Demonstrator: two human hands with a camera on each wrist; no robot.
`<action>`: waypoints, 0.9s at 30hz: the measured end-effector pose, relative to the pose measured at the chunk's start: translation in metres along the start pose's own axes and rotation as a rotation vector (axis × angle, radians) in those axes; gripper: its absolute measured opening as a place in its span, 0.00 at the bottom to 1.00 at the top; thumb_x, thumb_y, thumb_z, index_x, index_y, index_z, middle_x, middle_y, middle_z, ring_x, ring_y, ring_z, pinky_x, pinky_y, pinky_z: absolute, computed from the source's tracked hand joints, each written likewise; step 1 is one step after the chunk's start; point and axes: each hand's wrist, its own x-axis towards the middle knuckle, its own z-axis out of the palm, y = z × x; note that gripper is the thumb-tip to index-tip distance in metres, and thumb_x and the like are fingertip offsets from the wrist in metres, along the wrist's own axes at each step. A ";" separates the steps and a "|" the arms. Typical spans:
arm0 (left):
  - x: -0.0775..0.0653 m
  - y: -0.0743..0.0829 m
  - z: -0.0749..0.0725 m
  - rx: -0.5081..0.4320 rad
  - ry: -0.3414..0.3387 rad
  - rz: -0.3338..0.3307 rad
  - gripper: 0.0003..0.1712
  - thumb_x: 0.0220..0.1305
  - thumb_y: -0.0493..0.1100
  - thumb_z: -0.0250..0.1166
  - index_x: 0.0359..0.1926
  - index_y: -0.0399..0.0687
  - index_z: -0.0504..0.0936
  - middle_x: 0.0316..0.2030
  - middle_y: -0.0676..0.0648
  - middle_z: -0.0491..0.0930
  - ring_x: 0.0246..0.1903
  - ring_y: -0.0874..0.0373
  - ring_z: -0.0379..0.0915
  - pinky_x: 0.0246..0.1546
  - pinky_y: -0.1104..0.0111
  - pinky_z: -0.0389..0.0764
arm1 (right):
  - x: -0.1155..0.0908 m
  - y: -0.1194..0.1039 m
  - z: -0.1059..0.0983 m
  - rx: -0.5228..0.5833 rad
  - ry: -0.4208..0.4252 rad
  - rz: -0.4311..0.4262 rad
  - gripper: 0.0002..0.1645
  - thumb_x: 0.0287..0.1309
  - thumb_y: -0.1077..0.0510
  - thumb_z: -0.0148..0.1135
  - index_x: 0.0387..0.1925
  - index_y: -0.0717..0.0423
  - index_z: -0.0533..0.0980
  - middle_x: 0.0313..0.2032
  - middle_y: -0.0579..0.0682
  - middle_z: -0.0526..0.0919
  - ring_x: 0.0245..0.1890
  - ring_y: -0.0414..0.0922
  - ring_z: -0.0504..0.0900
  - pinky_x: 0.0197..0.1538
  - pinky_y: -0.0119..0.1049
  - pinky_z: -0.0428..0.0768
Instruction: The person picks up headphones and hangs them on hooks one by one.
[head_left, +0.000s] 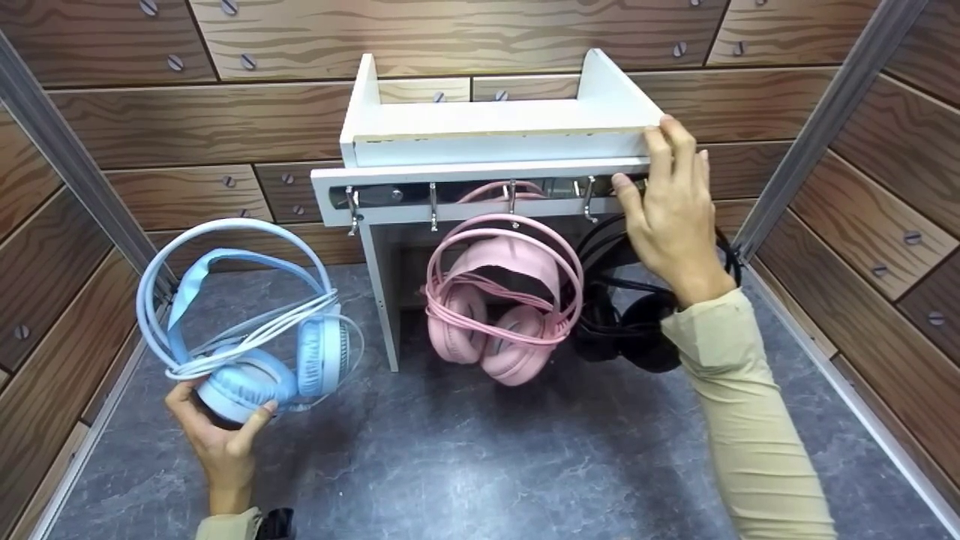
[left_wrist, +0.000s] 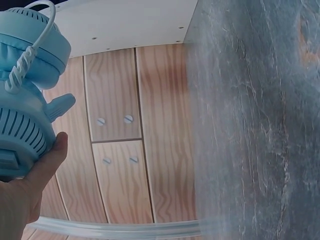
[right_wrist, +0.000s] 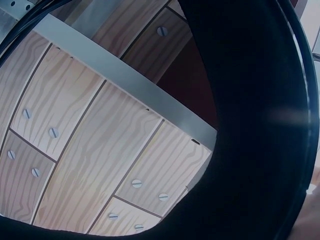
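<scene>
My left hand (head_left: 221, 446) holds a pair of light blue headphones (head_left: 319, 356) by one ear cup, thumb on one side and fingers beneath. Their white cable is looped across the headband. The left wrist view shows the ribbed blue ear cup (left_wrist: 20, 130) against the thumb. My right hand (head_left: 675, 214) rests on the right end of a white rack (head_left: 480, 116), fingertips on the shelf edge and thumb near the hook rail (head_left: 390, 176). Pink headphones (head_left: 517, 360) hang at the rack's middle. Black headphones (head_left: 652, 345) hang partly behind my right hand; their band (right_wrist: 260, 100) fills much of the right wrist view.
Several metal hooks line the rail, among them a left-end hook (head_left: 352, 210) and another hook (head_left: 433, 206) beside it. The rack's side panel (head_left: 380, 292) stands on the grey marbled floor (head_left: 450, 465). Wood-patterned walls (head_left: 225, 124) with metal corner posts (head_left: 795, 135) enclose the area.
</scene>
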 end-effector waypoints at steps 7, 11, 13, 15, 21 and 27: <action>-0.003 0.001 0.000 -0.024 0.001 0.009 0.44 0.30 0.16 0.66 0.57 0.33 0.67 0.53 0.43 0.71 0.51 0.51 0.66 0.56 0.70 0.66 | 0.001 -0.001 -0.001 0.008 -0.013 0.012 0.32 0.76 0.47 0.49 0.66 0.66 0.59 0.70 0.70 0.58 0.68 0.73 0.60 0.74 0.61 0.43; -0.004 0.002 0.000 -0.026 -0.003 0.020 0.44 0.30 0.17 0.65 0.57 0.33 0.67 0.53 0.43 0.71 0.50 0.51 0.67 0.55 0.70 0.67 | 0.000 -0.001 -0.001 0.007 -0.014 0.017 0.32 0.76 0.47 0.49 0.67 0.67 0.60 0.70 0.70 0.58 0.69 0.72 0.60 0.74 0.60 0.43; -0.004 0.003 0.000 -0.021 -0.002 0.025 0.44 0.30 0.17 0.65 0.57 0.33 0.68 0.52 0.43 0.71 0.51 0.52 0.67 0.55 0.70 0.66 | 0.000 -0.001 -0.001 0.007 -0.013 0.017 0.32 0.76 0.47 0.50 0.67 0.67 0.60 0.70 0.70 0.58 0.69 0.72 0.60 0.74 0.60 0.43; -0.004 0.003 -0.001 -0.016 -0.002 0.029 0.44 0.30 0.17 0.65 0.57 0.33 0.68 0.53 0.44 0.71 0.51 0.52 0.67 0.56 0.70 0.66 | 0.000 -0.001 -0.001 0.009 -0.014 0.016 0.31 0.76 0.47 0.50 0.66 0.66 0.60 0.70 0.70 0.58 0.69 0.72 0.60 0.74 0.60 0.43; -0.004 0.005 -0.001 -0.013 -0.006 0.030 0.44 0.30 0.16 0.65 0.57 0.33 0.67 0.53 0.44 0.71 0.52 0.51 0.66 0.57 0.70 0.66 | 0.000 -0.001 0.000 0.009 -0.008 0.012 0.32 0.76 0.47 0.50 0.66 0.67 0.60 0.70 0.70 0.58 0.68 0.72 0.60 0.74 0.61 0.44; -0.004 0.006 -0.002 -0.002 -0.013 0.040 0.44 0.31 0.16 0.65 0.57 0.32 0.67 0.53 0.44 0.71 0.51 0.51 0.67 0.55 0.70 0.67 | 0.000 -0.001 0.000 0.010 -0.002 0.010 0.32 0.76 0.45 0.49 0.66 0.66 0.60 0.69 0.70 0.59 0.68 0.72 0.61 0.74 0.62 0.44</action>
